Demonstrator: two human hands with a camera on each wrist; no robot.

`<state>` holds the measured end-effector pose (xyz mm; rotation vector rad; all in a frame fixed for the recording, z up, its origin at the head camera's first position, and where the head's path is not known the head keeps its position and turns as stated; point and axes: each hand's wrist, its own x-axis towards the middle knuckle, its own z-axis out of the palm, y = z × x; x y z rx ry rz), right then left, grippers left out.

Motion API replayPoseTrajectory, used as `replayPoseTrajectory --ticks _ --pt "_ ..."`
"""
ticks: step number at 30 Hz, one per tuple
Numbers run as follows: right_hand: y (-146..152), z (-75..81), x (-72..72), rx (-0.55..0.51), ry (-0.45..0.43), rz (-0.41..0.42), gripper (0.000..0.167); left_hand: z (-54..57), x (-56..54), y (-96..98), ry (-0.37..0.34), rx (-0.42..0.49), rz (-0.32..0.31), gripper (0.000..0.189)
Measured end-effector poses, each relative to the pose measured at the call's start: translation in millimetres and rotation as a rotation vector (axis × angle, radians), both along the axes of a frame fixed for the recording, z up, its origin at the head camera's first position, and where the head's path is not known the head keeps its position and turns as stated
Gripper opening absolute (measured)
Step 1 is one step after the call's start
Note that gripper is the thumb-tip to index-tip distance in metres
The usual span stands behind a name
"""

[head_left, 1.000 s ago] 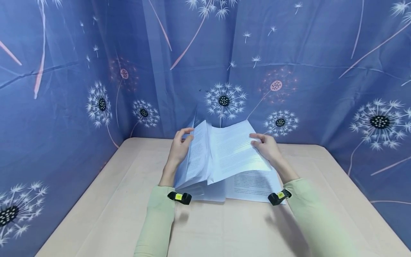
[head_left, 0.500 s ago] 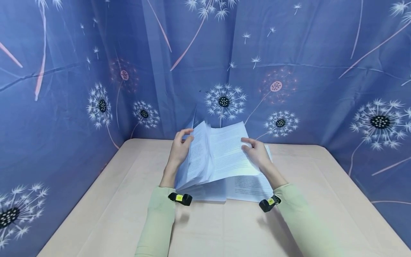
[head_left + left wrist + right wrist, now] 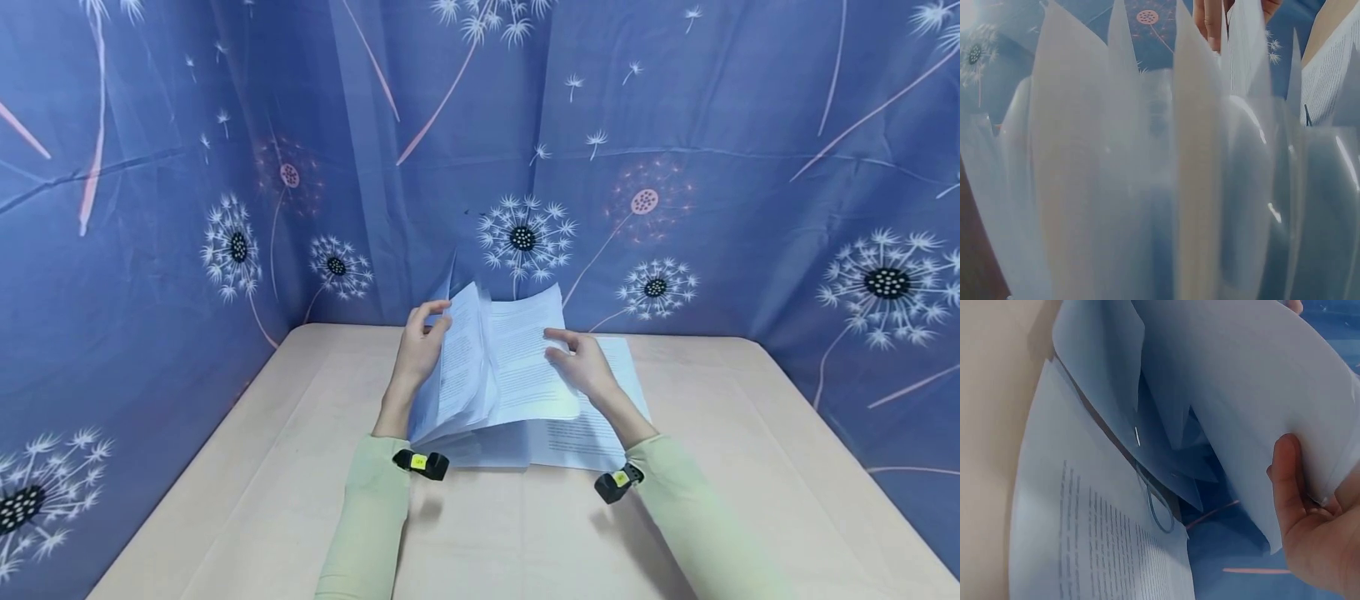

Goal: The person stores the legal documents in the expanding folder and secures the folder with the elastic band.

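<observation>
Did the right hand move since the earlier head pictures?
Yes, leftward: the right hand is farther from the black-centred dandelion print to its upper right.

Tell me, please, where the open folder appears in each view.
Head: the open folder is central, between left hand and right hand.
Left wrist: its clear sleeves fill most of the picture.
Right wrist: its lifted pages spread across the top.
Shared landmark: blue curtain.
</observation>
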<state>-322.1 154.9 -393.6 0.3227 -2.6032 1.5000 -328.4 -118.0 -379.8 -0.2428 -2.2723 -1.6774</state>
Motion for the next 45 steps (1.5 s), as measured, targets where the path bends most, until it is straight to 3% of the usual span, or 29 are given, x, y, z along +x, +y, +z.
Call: replayPoseTrajectory --ticks 11,22,29,37,45 --pt "-7.2 6.3 9.4 0.032 0.043 0.025 0.041 -0.3 0.7 0.6 -0.001 0.002 -0.006 0.040" --pt "8.0 18.7 11.4 0.006 -0.048 0.061 0.044 -0.1 0.5 0.0 -0.004 0.011 0.003 0.039" --pt "18.2 24.9 8.4 0.021 -0.026 0.088 0.044 1.8 0.8 -0.5 -0.009 0.010 0.006 0.037" --pt "17.2 18.2 3.9 -0.023 -0.053 0.126 0.044 2.1 1.1 -1.9 -0.001 0.013 -0.001 0.038" --pt "-0.4 6.3 2.0 -0.027 -0.014 0.138 0.045 0.5 -0.4 1.1 0.006 0.010 -0.010 0.038"
